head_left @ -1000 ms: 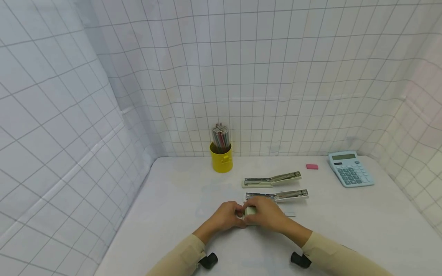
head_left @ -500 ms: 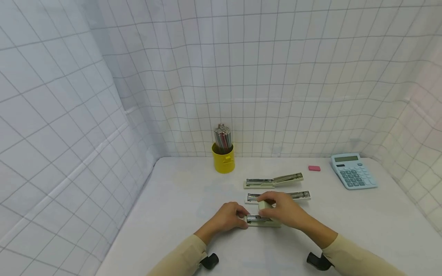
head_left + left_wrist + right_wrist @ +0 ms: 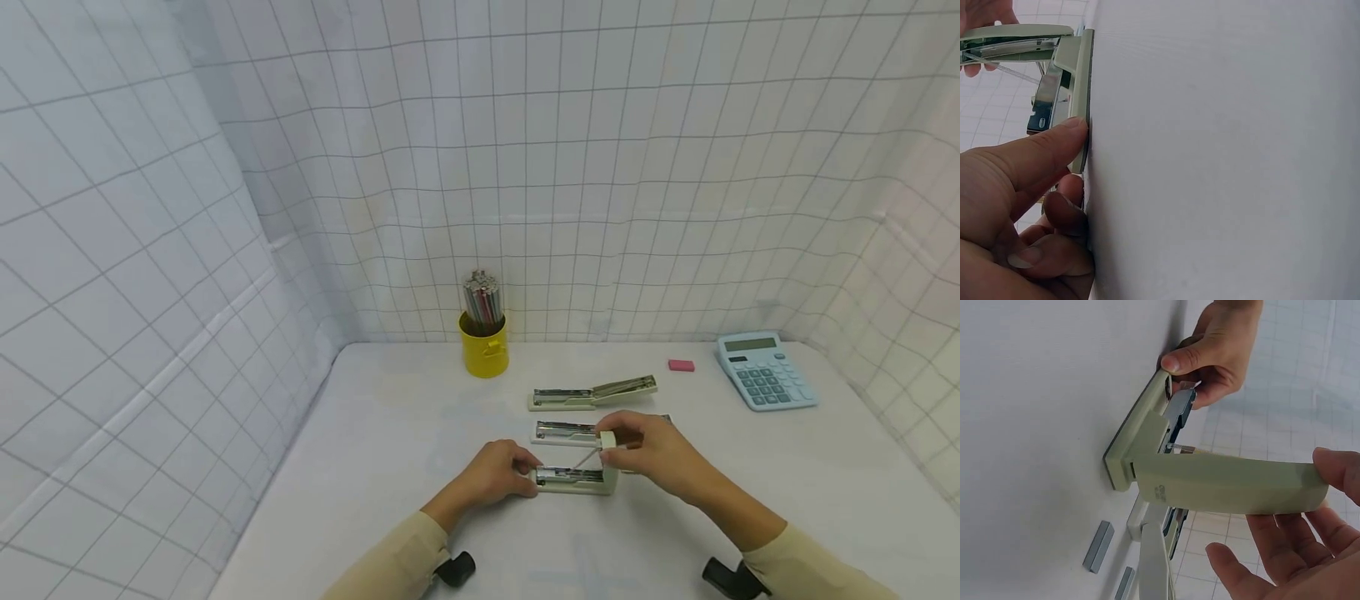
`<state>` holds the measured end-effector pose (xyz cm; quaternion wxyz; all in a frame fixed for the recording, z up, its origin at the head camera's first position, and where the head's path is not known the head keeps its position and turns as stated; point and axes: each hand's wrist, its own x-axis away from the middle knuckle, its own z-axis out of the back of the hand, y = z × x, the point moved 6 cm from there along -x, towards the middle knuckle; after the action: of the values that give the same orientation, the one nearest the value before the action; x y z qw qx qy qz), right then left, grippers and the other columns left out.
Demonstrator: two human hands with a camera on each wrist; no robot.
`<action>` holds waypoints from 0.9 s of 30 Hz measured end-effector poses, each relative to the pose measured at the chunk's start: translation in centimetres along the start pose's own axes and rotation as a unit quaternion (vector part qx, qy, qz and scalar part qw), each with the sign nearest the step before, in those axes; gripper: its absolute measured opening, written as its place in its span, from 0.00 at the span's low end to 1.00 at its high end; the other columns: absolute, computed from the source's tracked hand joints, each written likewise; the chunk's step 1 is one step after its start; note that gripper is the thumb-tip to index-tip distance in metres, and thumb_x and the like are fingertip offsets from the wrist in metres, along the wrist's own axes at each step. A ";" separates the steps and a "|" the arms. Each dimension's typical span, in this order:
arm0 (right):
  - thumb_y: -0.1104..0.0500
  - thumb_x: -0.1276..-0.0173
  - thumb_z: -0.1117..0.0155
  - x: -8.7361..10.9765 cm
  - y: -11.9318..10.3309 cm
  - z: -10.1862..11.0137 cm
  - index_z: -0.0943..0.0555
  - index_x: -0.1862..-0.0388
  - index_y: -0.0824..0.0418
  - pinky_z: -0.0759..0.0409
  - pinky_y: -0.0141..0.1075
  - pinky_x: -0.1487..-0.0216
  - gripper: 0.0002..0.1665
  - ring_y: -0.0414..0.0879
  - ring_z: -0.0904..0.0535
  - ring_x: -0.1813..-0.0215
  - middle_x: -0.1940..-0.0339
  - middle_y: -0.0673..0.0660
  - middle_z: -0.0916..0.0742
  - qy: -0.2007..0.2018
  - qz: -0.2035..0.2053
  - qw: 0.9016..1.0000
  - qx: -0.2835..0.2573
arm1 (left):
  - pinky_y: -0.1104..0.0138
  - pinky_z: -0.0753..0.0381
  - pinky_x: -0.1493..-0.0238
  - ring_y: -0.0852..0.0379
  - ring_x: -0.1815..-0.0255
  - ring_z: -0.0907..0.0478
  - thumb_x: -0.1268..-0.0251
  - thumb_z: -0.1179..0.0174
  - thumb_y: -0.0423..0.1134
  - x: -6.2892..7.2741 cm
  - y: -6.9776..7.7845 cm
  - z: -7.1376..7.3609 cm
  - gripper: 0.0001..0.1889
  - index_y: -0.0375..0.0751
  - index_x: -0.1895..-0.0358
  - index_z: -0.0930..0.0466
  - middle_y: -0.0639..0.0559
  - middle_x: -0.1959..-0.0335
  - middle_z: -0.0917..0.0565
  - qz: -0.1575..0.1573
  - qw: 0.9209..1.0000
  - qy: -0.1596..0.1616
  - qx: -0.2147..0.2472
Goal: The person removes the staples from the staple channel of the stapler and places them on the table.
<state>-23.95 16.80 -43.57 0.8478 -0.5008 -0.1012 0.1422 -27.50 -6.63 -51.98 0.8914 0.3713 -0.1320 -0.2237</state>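
Note:
A pale green stapler (image 3: 573, 490) lies nearest me on the table, its base flat and its top cover raised nearly upright. My left hand (image 3: 495, 475) grips the base's left end between thumb and fingers, as the left wrist view also shows on the stapler base (image 3: 1082, 94). At the cover's raised end, my right hand (image 3: 652, 454) pinches with thumb and fingers. In the right wrist view the cover (image 3: 1229, 484) stands away from the metal staple channel (image 3: 1179, 412), and a thin spring-wrapped rod (image 3: 1191, 450) runs between them.
Two more staplers lie opened behind, a far one (image 3: 558, 400) and a middle one (image 3: 562, 433) partly hidden by my right hand. Grey staple strips (image 3: 1099, 547) lie nearby. Farther back are a yellow cup (image 3: 483, 354) of pencils, a pink eraser (image 3: 681, 365) and a blue calculator (image 3: 767, 371).
My right hand has moved right and swung the stapler's top cover up and back, baring the staple channel. My left hand has stayed at the base's left end.

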 end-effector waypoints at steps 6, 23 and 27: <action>0.56 0.34 0.28 1.2 0.9 1.8 0.18 0.44 0.58 0.18 0.37 0.57 0.21 0.49 0.18 0.54 0.50 0.59 0.15 0.004 0.006 1.000 -0.020 | 0.69 0.27 0.57 0.65 0.65 0.28 0.51 0.22 0.36 -0.2 -0.1 -0.2 0.17 0.43 0.54 0.09 0.61 0.69 0.21 0.001 1.000 -0.003 -0.010; 0.55 0.31 0.30 4.3 5.9 5.3 0.21 0.39 0.66 0.18 0.33 0.51 0.26 0.44 0.15 0.45 0.42 0.61 0.15 -0.009 -0.040 0.999 -0.018 | 0.67 0.28 0.58 0.64 0.65 0.28 0.50 0.23 0.36 0.0 -0.1 -0.1 0.17 0.42 0.54 0.09 0.60 0.69 0.21 0.009 1.000 0.000 -0.001; 0.56 0.32 0.30 4.7 7.3 5.7 0.21 0.41 0.65 0.17 0.34 0.52 0.24 0.46 0.16 0.47 0.45 0.61 0.14 -0.014 -0.056 0.998 -0.007 | 0.67 0.28 0.58 0.63 0.65 0.28 0.51 0.23 0.34 0.0 0.0 0.0 0.17 0.41 0.54 0.10 0.58 0.69 0.21 0.009 1.000 0.002 0.012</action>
<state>-22.37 26.38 -47.10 0.8496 -0.4979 -0.1418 0.1008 -27.48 -6.65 -52.01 0.8891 0.3813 -0.1367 -0.2132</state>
